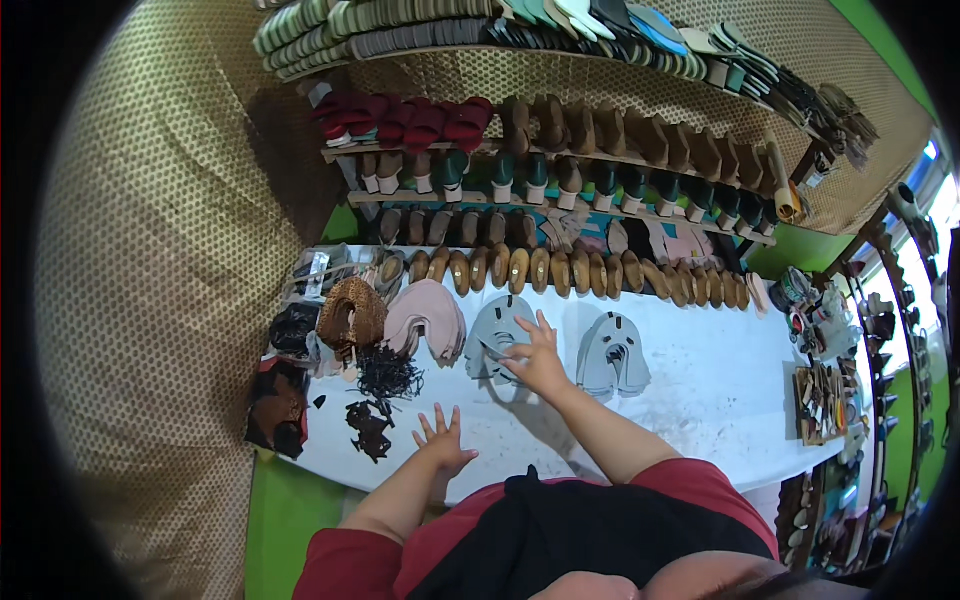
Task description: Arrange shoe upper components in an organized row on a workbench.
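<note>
Over the white-covered table point(700, 370), my left hand point(442, 440) hovers near the front edge, palm down with its fingers spread and nothing in it. My right hand point(537, 358) reaches to a stack of grey horseshoe-shaped shoe uppers point(497, 318), fingers apart; its thumb side overlaps the lower part of the stack, and whether it touches a piece is unclear. Right of it lies a second stack of grey uppers point(613, 350) with a dark tab on top. Pink uppers point(425, 315) and leopard-print uppers point(350, 312) lie to the left.
Black strips point(390, 372) and dark scraps point(369, 430) lie on the left. Wooden shoe lasts point(519, 268) line the table's back, below shelves of shoes point(505, 180). A tool tray point(822, 405) sits at the right end, a red-and-black bag point(278, 405) at the left.
</note>
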`<state>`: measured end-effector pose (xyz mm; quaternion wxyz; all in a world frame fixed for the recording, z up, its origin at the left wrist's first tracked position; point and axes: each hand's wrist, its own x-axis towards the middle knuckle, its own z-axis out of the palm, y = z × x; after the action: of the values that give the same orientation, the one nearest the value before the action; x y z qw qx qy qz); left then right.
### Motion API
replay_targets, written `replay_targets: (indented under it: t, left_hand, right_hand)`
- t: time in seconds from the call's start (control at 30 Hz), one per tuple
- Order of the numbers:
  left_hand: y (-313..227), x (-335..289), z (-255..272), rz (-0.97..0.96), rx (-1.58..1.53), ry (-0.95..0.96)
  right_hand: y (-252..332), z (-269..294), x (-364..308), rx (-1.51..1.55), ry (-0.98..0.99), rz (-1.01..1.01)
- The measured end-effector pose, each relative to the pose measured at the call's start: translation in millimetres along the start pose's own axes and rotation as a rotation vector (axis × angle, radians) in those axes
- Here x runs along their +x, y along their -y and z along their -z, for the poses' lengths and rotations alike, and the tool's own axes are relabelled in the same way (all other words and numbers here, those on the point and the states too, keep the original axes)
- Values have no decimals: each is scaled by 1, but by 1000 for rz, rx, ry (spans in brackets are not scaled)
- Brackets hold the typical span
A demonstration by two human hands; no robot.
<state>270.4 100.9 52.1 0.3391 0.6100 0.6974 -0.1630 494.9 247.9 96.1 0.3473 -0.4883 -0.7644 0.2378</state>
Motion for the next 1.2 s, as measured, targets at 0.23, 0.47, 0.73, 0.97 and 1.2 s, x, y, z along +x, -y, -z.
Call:
replay_targets:
  t: [0.23, 0.47, 0.73, 0.97, 1.2]
  left_hand:
    - [12, 4, -13, -56, -39, -21]
    - [24, 7, -14, -108, -119, -93]
    - [121, 10, -59, -672, -471, -368]
    - [204, -39, -9, -624, -501, -720]
    - [306, -44, -8, -294, -222, -778]
  right_hand:
    - [47, 50, -93, -22, 192, 166]
    - [102, 54, -138, -11, 413, 106]
    - [58, -58, -63, -211, 634, -63]
    - [89, -162, -88, -540, 242, -171]
    - [104, -177, -132, -614, 417, -243]
